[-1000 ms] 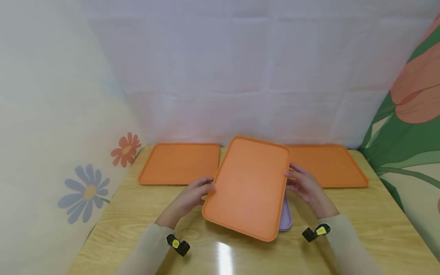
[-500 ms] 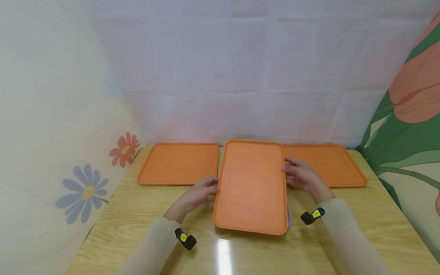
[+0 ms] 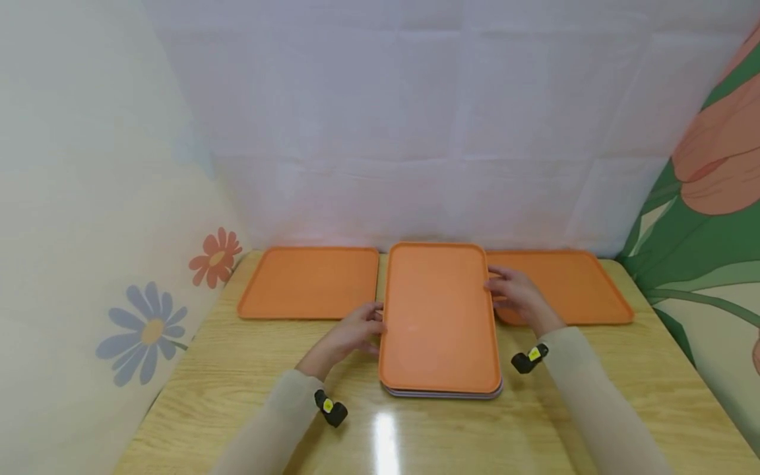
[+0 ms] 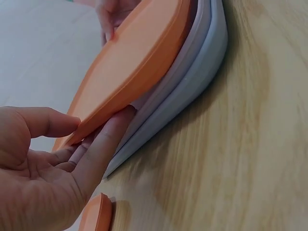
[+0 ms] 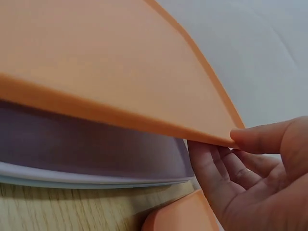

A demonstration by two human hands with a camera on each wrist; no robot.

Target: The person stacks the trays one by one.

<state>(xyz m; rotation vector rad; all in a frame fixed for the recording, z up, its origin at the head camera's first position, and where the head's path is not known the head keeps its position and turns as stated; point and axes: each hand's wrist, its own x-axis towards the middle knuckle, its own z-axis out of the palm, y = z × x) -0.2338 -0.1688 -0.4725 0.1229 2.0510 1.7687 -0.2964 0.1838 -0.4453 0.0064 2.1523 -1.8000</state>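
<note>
Between my two hands is an orange rectangular tray (image 3: pixel 439 316), its long sides running away from me. My left hand (image 3: pixel 356 332) pinches its left edge, thumb on the rim and fingers beneath, as the left wrist view shows. The right hand (image 3: pixel 518 295) pinches the opposite edge farther back, thumb on top. Directly below lies a stack of pale trays (image 4: pixel 192 82), a lilac one (image 5: pixel 91 144) uppermost and a bluish one (image 5: pixel 96 184) under it. In the right wrist view a gap separates the orange tray from the lilac one.
A second orange tray (image 3: pixel 309 284) lies flat at the back left of the wooden table (image 3: pixel 285 356). Another orange tray (image 3: pixel 564 287) lies at the back right, partly behind my right hand. A white cloth (image 3: pixel 415 132) hangs behind the table. Painted walls flank both sides.
The held orange tray has turned from a slant to nearly straight and come down over the pale stack, whose front edge now shows beneath it. Both hands have moved with it, keeping their grip.
</note>
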